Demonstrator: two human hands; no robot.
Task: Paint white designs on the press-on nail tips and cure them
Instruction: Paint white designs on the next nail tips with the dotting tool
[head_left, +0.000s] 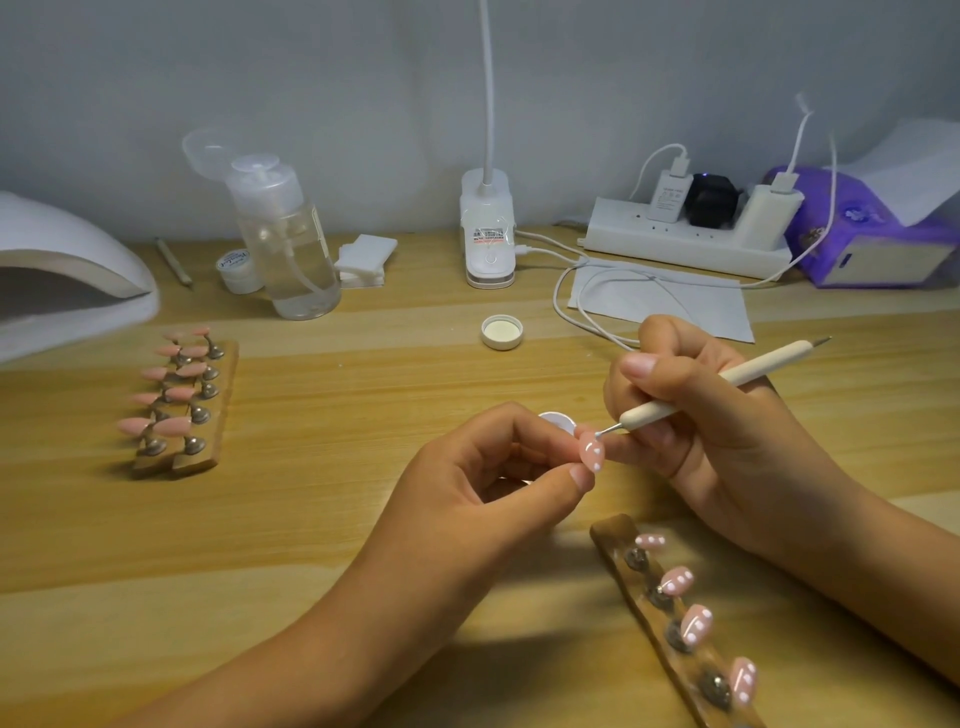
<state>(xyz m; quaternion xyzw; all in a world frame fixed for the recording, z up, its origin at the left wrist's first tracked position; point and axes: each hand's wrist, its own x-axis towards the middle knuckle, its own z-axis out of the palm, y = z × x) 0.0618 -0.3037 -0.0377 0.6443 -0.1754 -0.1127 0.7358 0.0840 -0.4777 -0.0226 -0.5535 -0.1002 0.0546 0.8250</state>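
landmark: clip lamp base (487, 228), back centre of the table (363, 395); every position below is relative to it.
left hand (488, 467): in front of the lamp base, toward the viewer. Thumb and forefinger pinch one pink nail tip (592, 451); other fingers curled under.
nail tip: held off the table, in front and slightly right of the lamp base. White dots on its face.
right hand (701, 415): front-right of the lamp base, just beyond the nail tip. Fingers wrapped round a cream dotting pen (717, 384), writing grip.
dotting pen: metal end points down-left at the nail tip's upper edge. Looks like contact, but too small to be sure. Back end sticks out up-right past the knuckles.
white dish (553, 418): on the table in front of the lamp base, just behind the nail tip, mostly hidden by fingers.
dotted tips (678, 580): four pink tips with white dots on a wooden strip (613, 535), front-right of the lamp base, nearest the viewer, under the right wrist.
plain tips (179, 395): undecorated pink, on a second wooden holder (226, 384), front-left of the lamp base.
cure lamp (62, 260): far left of the lamp base, cut by the frame edge.
left of lamp base: cotton pads (363, 260), pump bottle (291, 244), small jar (239, 267), wooden stick (174, 262).
right of lamp base: power strip (685, 239) with plugs, purple tissue pack (857, 228), paper sheet (660, 296).
white cap (502, 332): straight in front of the lamp base, open side up.
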